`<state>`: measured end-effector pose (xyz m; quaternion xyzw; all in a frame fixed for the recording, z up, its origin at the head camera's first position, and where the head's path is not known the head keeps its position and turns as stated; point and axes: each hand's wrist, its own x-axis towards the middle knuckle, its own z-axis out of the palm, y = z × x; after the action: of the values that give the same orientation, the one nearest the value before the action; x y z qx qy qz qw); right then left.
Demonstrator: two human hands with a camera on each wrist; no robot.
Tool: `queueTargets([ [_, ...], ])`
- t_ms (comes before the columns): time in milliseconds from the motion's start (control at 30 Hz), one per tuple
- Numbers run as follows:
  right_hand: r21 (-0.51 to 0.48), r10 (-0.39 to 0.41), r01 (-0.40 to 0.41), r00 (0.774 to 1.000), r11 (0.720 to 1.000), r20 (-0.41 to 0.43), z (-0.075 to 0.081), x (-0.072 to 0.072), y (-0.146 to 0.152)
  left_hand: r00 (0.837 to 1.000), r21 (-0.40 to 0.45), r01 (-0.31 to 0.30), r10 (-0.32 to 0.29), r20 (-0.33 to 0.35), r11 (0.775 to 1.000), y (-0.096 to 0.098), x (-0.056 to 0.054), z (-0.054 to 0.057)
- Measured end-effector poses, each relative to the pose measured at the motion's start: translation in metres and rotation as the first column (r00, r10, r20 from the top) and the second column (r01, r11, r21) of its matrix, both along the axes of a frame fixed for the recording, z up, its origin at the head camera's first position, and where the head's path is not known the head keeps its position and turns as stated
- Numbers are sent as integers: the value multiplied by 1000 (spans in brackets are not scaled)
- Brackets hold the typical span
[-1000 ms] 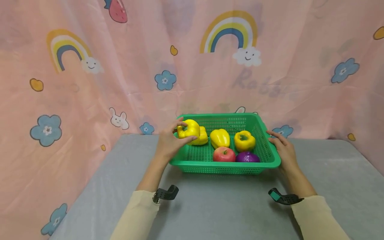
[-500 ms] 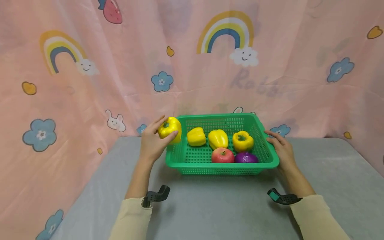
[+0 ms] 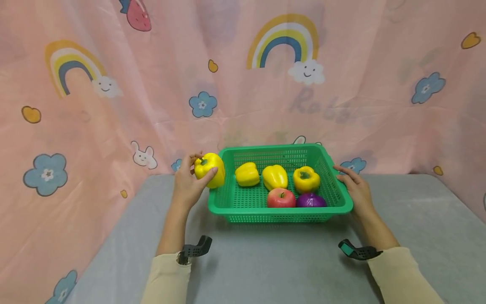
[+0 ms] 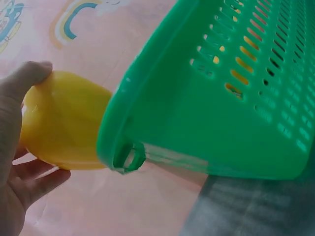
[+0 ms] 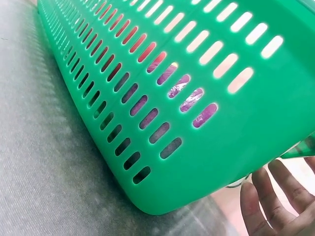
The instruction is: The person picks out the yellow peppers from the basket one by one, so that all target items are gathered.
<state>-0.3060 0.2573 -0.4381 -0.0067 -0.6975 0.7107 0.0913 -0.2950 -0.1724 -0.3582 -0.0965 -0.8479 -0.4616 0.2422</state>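
Note:
At the left end of a green plastic basket, my left hand grips a yellow bell pepper between thumb and fingers. In the left wrist view the pepper overlaps the basket's rim, with the thumb over its top and fingertips below. My right hand holds the basket's right rim, its fingertips at the outer wall under the rim. Inside the basket lie three more bell peppers, one left, one in the middle and one right.
A red apple and a shiny purple onion-like vegetable lie along the basket's front side. The basket stands on a grey table before a pink printed curtain. Both wrists wear black straps.
My left hand has moved left with the bell pepper, from over the basket's inside to its left rim, and lowered slightly in the last half second. The right hand has stayed on the rim.

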Motion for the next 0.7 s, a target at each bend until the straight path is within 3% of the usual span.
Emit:
queueTargets([
  [200, -8, 3, -3, 1000, 1000, -5, 0, -1, -1, 997, 54, 9, -5, -71, 999, -1, -1, -4],
  [500, 29, -22, 22, 1000, 999, 13, 0, 1, 1, 974, 11, -38, 39, -225, 999, 7, -11, -18],
  [700, 13, -29, 29, 999, 1000, 26, -1, -1, 0, 966, -32, -70, 60, -253, 997, 11, -13, -20],
])
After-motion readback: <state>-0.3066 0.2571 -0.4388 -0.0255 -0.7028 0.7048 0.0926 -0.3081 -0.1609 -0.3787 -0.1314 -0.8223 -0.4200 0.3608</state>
